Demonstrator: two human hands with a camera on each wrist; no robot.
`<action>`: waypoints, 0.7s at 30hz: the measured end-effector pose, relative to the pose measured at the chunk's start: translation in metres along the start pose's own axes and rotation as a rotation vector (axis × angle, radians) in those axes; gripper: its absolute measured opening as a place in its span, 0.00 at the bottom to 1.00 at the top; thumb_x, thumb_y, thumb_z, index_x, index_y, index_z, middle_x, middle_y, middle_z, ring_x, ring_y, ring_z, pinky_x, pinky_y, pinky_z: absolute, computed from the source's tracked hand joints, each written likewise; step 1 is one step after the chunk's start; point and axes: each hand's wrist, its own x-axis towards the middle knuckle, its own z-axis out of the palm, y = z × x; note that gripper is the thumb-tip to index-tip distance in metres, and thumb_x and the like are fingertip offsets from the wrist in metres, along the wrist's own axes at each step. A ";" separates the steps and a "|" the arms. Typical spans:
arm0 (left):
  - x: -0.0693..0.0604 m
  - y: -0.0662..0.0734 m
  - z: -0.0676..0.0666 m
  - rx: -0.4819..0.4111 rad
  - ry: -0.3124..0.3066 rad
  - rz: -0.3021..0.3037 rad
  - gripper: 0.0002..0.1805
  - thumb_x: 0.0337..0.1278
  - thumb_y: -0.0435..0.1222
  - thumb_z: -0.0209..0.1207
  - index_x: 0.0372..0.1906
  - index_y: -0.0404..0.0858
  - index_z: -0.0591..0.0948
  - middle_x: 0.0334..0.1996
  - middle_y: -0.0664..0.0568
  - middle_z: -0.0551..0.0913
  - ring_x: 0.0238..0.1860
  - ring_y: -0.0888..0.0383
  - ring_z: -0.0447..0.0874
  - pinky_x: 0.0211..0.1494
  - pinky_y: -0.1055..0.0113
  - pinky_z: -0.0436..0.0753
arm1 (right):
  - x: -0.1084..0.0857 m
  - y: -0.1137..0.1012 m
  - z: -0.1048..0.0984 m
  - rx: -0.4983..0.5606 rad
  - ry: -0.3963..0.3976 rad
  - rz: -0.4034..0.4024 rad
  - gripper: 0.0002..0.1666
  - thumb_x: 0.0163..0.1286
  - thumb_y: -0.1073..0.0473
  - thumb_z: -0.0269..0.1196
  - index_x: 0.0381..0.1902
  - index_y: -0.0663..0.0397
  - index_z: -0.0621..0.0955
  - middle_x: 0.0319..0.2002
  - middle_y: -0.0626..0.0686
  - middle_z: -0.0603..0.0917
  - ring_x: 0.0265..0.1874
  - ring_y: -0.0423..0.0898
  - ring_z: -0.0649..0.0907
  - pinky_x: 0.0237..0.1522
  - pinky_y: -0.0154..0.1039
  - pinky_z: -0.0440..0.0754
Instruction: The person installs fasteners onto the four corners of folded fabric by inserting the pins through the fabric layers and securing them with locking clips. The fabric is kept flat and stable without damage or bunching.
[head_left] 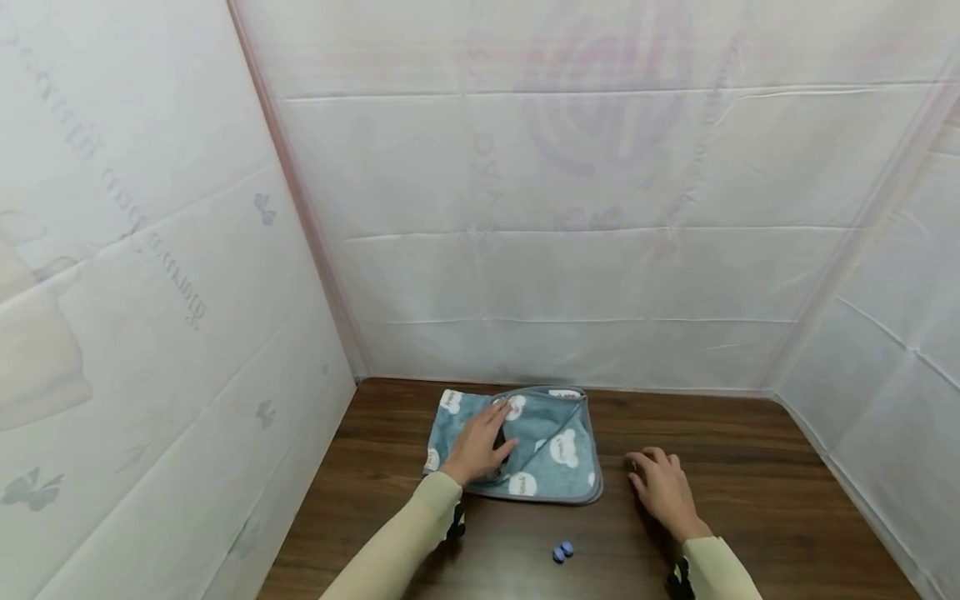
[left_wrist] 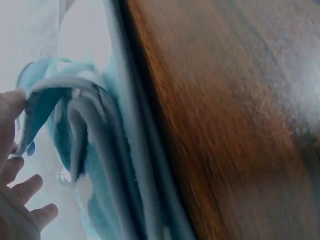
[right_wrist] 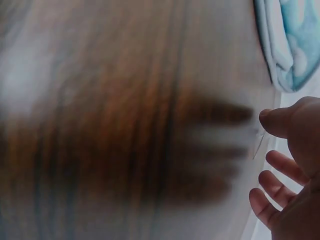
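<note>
A teal blanket [head_left: 566, 479] with white bear-head shapes and grey piping lies folded on the table. My left hand [head_left: 478, 444] is over its left-middle part. In the left wrist view, thumb and forefinger pinch the edge of a raised flap [left_wrist: 42, 102], while the other fingers stay spread. A small blue spot [left_wrist: 31, 149] shows beside that flap; its kind is unclear. To the right of the blanket, my right hand [head_left: 666, 487] hovers low over the table with loosely bent fingers. A thin line shows by its fingertips, too fine to identify. Two small blue pieces [head_left: 562, 552] lie nearer me.
The dark wood table [head_left: 757, 467] ends at a whitish sheet wall [head_left: 577, 283] behind. More sheeting stands at the left [head_left: 150, 375] and right [head_left: 900, 350]. The blanket lies close to the table's back edge.
</note>
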 end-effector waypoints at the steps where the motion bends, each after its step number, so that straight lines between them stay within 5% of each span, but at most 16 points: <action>1: -0.001 -0.001 0.000 -0.002 -0.014 -0.014 0.38 0.71 0.46 0.63 0.76 0.32 0.66 0.74 0.37 0.67 0.73 0.41 0.67 0.72 0.46 0.70 | -0.001 0.001 0.000 0.000 0.003 0.000 0.18 0.59 0.67 0.76 0.48 0.58 0.88 0.48 0.66 0.82 0.38 0.65 0.78 0.36 0.59 0.79; 21: -0.009 -0.019 0.008 -0.067 -0.093 -0.123 0.39 0.73 0.49 0.60 0.77 0.31 0.64 0.76 0.34 0.63 0.73 0.36 0.65 0.70 0.40 0.69 | 0.000 0.007 -0.001 0.044 -0.081 0.076 0.16 0.62 0.69 0.73 0.49 0.58 0.87 0.43 0.61 0.82 0.36 0.58 0.79 0.37 0.55 0.79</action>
